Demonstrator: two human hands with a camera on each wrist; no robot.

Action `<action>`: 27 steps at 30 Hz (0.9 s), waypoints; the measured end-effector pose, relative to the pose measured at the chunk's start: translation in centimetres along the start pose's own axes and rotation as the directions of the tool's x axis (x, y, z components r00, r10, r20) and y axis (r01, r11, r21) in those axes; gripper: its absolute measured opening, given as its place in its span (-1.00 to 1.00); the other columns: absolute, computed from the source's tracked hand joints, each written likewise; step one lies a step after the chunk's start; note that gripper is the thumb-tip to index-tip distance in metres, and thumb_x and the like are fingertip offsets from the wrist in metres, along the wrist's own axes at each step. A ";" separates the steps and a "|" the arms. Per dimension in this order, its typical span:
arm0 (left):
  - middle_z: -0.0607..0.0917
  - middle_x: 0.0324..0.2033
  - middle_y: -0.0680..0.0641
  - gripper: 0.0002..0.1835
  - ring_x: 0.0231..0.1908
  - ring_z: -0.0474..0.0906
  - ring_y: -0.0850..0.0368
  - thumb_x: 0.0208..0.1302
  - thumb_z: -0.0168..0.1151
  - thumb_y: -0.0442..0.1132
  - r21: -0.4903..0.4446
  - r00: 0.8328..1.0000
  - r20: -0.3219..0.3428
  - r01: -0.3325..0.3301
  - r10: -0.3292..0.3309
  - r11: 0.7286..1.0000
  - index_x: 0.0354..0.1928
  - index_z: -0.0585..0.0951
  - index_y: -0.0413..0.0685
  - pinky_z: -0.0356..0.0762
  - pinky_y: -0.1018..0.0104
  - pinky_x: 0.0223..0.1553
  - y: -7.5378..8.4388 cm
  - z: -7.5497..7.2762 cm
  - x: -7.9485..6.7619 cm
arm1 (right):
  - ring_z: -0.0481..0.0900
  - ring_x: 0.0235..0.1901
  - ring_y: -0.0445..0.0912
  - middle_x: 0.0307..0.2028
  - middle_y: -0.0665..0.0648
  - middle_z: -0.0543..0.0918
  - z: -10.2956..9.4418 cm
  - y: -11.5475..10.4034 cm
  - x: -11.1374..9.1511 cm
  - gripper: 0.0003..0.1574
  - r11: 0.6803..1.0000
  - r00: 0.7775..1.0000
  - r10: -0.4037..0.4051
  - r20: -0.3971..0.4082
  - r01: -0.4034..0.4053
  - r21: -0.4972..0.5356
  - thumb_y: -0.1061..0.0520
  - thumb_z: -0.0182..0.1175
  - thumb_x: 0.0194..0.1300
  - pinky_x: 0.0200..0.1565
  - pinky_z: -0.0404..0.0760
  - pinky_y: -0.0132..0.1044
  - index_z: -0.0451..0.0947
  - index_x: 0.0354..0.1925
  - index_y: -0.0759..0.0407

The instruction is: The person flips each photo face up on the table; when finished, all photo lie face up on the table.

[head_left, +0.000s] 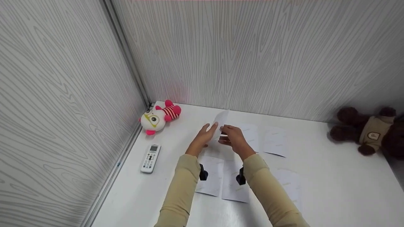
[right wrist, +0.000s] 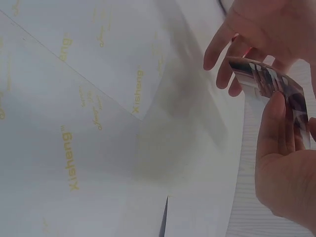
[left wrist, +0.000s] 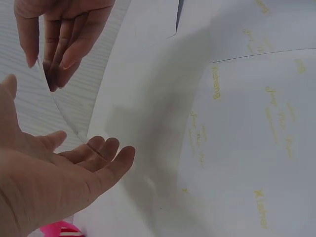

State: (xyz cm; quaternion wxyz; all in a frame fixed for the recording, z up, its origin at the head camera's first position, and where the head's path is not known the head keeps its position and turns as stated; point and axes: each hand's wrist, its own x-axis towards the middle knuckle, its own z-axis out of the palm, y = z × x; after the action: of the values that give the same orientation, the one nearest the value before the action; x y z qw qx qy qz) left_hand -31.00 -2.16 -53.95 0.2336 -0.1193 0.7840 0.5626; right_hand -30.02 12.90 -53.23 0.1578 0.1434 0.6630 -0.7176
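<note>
My right hand (head_left: 235, 138) pinches a glossy photo print (right wrist: 291, 94) by its edge. The photo print is raised above the table and bowed, with a white back and a dark, shiny picture face. Close on its other side is my left hand (head_left: 202, 140), fingers spread and loosely bent, their tips at the edge of the print in the left wrist view. Beneath the hands lie white sheets with yellow "Xisheng" lettering (left wrist: 276, 123), several of them laid out in rows.
A white remote control (head_left: 151, 158) lies on the left side of the white table (head_left: 331, 189). A pink and white plush toy (head_left: 161, 117) rests in the back left corner, and a brown teddy bear (head_left: 372, 132) at the far right. Grey wood-patterned panels (head_left: 236, 56) stand behind and to the left.
</note>
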 end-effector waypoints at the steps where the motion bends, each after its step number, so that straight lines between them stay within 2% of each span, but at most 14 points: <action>1: 0.11 0.59 -0.11 -0.03 0.51 0.19 -0.13 0.31 -0.08 0.55 -0.012 1.000 0.008 -0.008 0.008 1.000 0.62 0.05 0.23 0.37 -0.10 0.41 -0.1 0.0 0.0 | 0.66 0.05 0.09 0.28 0.29 0.51 0.0 0.0 0.0 -0.30 1.000 1.000 0.001 0.011 -0.001 0.007 0.04 0.13 0.51 -0.09 0.76 -0.25 0.27 0.48 0.23; 4: 0.14 0.58 -0.12 -0.04 0.52 0.19 -0.14 0.31 -0.04 0.53 -0.045 0.998 0.037 -0.052 0.053 0.998 0.61 0.08 0.23 0.37 -0.12 0.41 -0.3 0.1 0.2 | 0.63 0.15 0.13 0.29 0.29 0.52 0.1 0.2 0.2 -0.36 1.000 0.999 -0.013 0.053 0.012 0.013 0.01 0.08 0.54 -0.01 0.74 -0.21 0.31 0.45 0.23; 8: 0.17 0.57 -0.15 -0.07 0.53 0.17 -0.15 0.34 0.02 0.46 -0.086 0.990 0.082 -0.108 0.115 0.990 0.61 0.09 0.21 0.36 -0.16 0.41 -0.6 0.2 0.3 | 0.69 0.06 0.04 0.23 0.27 0.59 0.1 0.4 0.3 -0.44 0.999 0.995 -0.025 0.093 0.022 0.037 -0.02 0.03 0.57 0.03 0.73 -0.19 0.41 0.38 0.20; 12: 0.21 0.55 -0.18 -0.08 0.52 0.16 -0.19 0.36 0.05 0.43 -0.140 0.985 0.118 -0.113 0.130 0.984 0.61 0.08 0.22 0.34 -0.17 0.42 -0.8 0.3 0.4 | 0.72 0.01 -0.01 0.23 0.25 0.60 0.1 0.5 0.3 -0.44 0.998 0.992 -0.033 0.119 0.027 0.053 -0.05 -0.01 0.60 0.04 0.73 -0.19 0.41 0.39 0.18; 18: 0.26 0.53 -0.17 -0.08 0.47 0.28 -0.15 0.35 0.08 0.41 -0.239 0.977 0.158 -0.102 0.142 0.966 0.61 0.08 0.23 0.39 -0.11 0.40 -0.9 0.3 0.5 | 0.66 0.14 0.03 0.32 0.21 0.53 0.1 0.7 0.3 -0.42 0.997 0.986 -0.047 0.161 0.036 0.067 -0.07 -0.15 0.65 0.19 0.65 -0.10 0.35 0.44 0.14; 20: 0.29 0.50 -0.15 -0.12 0.41 0.35 -0.12 0.40 0.07 0.37 -0.317 0.974 0.169 -0.091 0.150 0.944 0.61 0.08 0.21 0.39 -0.11 0.39 -0.9 0.3 0.5 | 0.63 0.20 0.06 0.32 0.19 0.54 0.0 0.8 0.3 -0.44 0.997 0.984 -0.053 0.169 0.042 0.067 -0.06 -0.16 0.66 0.23 0.62 -0.07 0.36 0.44 0.11; 22: 0.34 0.41 -0.14 -0.17 0.32 0.41 -0.08 0.44 0.05 0.32 -0.403 0.973 0.169 -0.077 0.157 0.912 0.61 0.09 0.19 0.40 -0.12 0.39 -0.9 0.3 0.4 | 0.60 0.23 0.09 0.32 0.18 0.54 -0.1 0.8 0.3 -0.45 0.997 0.985 -0.063 0.161 0.054 0.060 -0.05 -0.18 0.67 0.24 0.62 -0.07 0.36 0.44 0.08; 24: 0.41 0.20 -0.16 -0.21 0.23 0.43 -0.06 0.48 0.02 0.28 -0.493 0.972 0.166 -0.064 0.166 0.867 0.58 0.13 0.11 0.40 -0.14 0.38 -1.0 0.2 0.4 | 0.59 0.25 0.12 0.31 0.20 0.55 -0.2 0.8 0.3 -0.45 0.996 0.989 -0.077 0.130 0.069 0.062 -0.04 -0.19 0.67 0.21 0.63 -0.09 0.36 0.44 0.09; 27: 0.42 0.14 -0.20 -0.18 0.24 0.43 -0.09 0.47 0.00 0.30 -0.615 0.967 0.181 -0.030 0.177 0.788 0.56 0.13 -0.01 0.41 -0.12 0.37 -1.1 -0.1 0.5 | 0.61 0.21 0.12 0.30 0.24 0.56 -0.7 0.8 0.4 -0.46 0.994 0.995 -0.092 0.035 0.089 0.070 -0.05 -0.17 0.66 0.13 0.68 -0.15 0.40 0.41 0.13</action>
State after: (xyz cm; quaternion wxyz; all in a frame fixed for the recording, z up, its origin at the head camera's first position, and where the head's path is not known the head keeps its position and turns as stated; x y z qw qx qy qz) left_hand -30.89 -2.56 -55.11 0.2403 -0.0789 0.5351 0.8061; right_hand -30.06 13.49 -54.14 0.1327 0.1049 0.6407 -0.7490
